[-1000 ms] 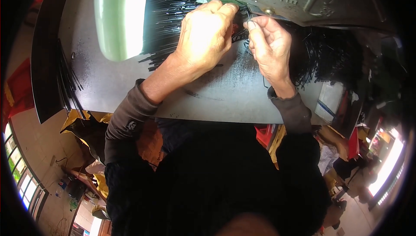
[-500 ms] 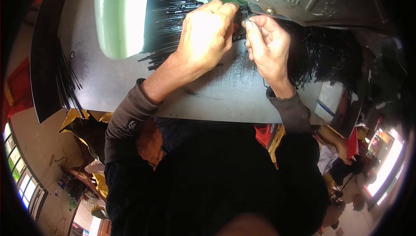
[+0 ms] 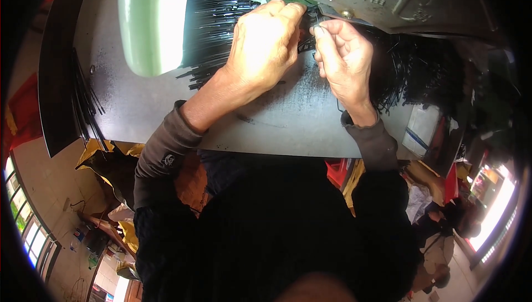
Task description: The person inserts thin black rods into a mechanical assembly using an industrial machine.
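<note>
My right hand pinches a thin dark rod between thumb and forefinger, its tip pointing up at the machine's working point. Close on its left, my left hand is closed with its back toward me and its fingertips bent down beside the machine. What those fingertips hold, if anything, is hidden behind the hand. Many slim black rods with small ends lie in a row on the grey metal tabletop, just left of my left hand.
A metal machine housing overhangs my right hand. The white and green lamp stands close on the left. A tangled heap of black wire-like pieces lies at right, near a pale box. More black rods lie by the left edge.
Both hands stay nearly where they were, with the thin rod still in the right one. At the far lower right, dark shapes in the background have shifted.
</note>
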Tool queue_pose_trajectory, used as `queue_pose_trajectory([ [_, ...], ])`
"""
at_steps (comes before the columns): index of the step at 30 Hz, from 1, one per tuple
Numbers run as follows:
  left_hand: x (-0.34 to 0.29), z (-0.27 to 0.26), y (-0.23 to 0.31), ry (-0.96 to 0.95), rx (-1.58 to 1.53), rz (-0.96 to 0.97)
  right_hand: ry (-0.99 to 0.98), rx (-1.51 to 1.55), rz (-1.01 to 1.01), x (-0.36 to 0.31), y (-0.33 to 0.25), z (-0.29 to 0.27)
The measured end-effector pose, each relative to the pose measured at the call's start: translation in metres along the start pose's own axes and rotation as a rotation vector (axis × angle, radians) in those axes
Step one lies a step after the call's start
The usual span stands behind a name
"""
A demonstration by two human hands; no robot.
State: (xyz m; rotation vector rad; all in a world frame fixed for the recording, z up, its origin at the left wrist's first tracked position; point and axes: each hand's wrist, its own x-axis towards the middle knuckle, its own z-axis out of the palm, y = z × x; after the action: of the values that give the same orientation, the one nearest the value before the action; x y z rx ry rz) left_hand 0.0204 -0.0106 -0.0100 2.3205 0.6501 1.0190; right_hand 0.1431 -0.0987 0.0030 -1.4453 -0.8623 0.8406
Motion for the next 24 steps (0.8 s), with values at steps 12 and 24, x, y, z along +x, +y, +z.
queue_pose_trajectory([
  [12,0.005,-0.024,0.018,-0.21,0.478,0.123,-0.205,0.223,0.254,0.01,-0.008,-0.016],
  [24,-0.013,-0.069,-0.025,-0.165,0.422,-0.077,-0.52,-0.096,-0.043,-0.011,-0.009,0.01],
])
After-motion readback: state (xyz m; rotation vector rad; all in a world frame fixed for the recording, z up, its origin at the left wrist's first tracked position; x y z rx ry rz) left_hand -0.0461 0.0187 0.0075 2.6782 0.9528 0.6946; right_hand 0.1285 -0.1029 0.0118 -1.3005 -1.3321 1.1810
